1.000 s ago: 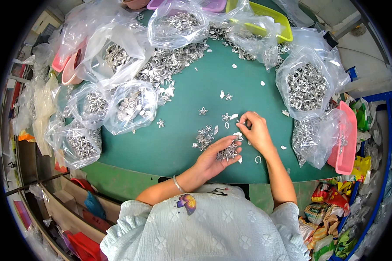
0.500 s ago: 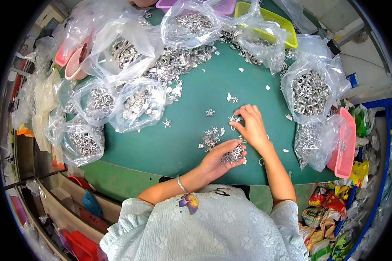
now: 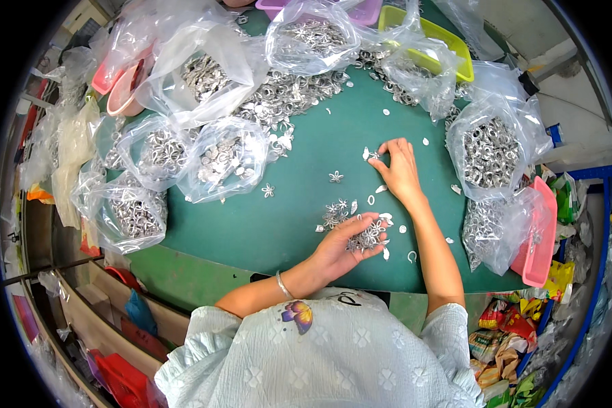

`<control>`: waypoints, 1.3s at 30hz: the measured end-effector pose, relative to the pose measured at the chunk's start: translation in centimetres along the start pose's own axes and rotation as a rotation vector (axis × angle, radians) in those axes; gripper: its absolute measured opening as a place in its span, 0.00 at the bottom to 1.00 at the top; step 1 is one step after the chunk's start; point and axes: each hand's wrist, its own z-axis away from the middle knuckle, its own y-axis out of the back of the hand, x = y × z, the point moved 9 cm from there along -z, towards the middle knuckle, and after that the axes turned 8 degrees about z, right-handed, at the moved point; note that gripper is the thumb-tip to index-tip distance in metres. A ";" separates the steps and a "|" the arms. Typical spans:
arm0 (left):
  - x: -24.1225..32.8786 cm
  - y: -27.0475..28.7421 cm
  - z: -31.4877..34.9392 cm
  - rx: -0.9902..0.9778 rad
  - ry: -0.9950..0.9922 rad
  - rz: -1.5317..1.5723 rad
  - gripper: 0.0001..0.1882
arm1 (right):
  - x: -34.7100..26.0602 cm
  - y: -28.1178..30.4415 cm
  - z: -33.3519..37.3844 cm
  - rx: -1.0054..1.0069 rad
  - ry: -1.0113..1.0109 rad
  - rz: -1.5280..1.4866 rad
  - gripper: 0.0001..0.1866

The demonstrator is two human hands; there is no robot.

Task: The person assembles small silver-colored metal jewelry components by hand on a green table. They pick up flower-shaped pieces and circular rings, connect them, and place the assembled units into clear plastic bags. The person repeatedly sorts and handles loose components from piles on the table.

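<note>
Your left hand (image 3: 343, 243) cups a cluster of metal flowers (image 3: 367, 239); your right hand (image 3: 398, 166) pinches one piece (image 3: 370, 155) off the green counter (image 3: 306, 204).

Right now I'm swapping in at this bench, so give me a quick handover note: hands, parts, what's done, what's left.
Left hand: cupped palm up, holding a bunch of silver flower pieces.
Right hand: fingertips pinching a small piece on the green mat.
Done: a small pile sits beside the left hand.
Left: loose petals scattered around, plus full plastic bags.
</note>
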 end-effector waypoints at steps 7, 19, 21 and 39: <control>1.7 -1.3 1.6 -0.021 -0.161 0.022 0.18 | -2.3 -1.2 2.3 -0.627 -0.337 -1.083 0.08; 1.8 -0.3 3.5 0.004 -0.098 -0.045 0.20 | -7.1 -2.9 0.2 -0.435 0.138 -0.532 0.08; 2.0 -0.1 4.3 0.000 -0.124 -0.057 0.21 | -6.0 -3.1 1.1 -0.628 -0.099 -0.708 0.07; -0.1 3.8 7.6 0.056 0.068 0.015 0.19 | -10.3 -0.4 6.9 -0.536 0.173 -0.271 0.17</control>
